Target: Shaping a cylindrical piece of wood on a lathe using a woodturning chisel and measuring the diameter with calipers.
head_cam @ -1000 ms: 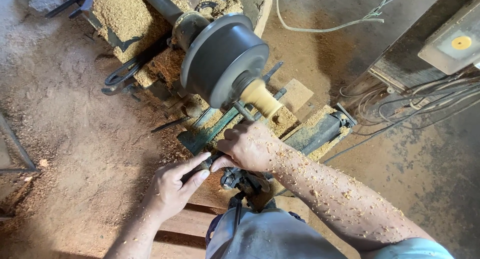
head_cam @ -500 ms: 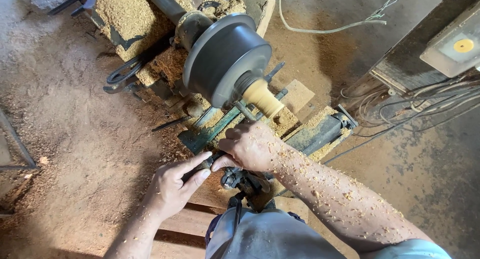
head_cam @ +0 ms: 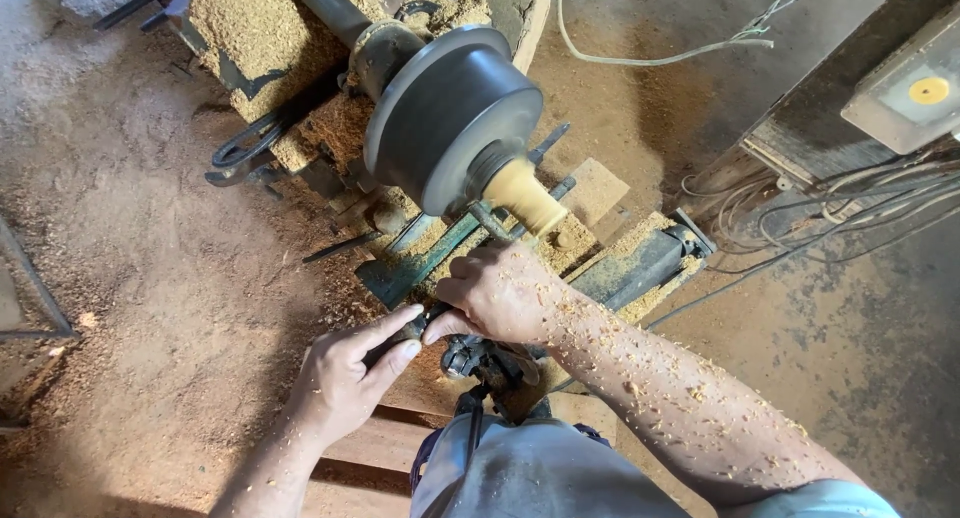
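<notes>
Head | left hand (head_cam: 345, 383), right hand (head_cam: 500, 293) grip tool (head_cam: 412, 330) | lathe disc (head_cam: 450, 113) behind

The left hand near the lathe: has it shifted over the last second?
No. The left hand keeps its place beside the right hand, forefinger stretched to the dark tool handle, the same way below the grey lathe disc.

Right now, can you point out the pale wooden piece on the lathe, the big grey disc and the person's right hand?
pale wooden piece (head_cam: 524, 196), head view, its rounded side.
big grey disc (head_cam: 440, 113), head view, its flat face.
right hand (head_cam: 500, 293), head view, its back.
</notes>
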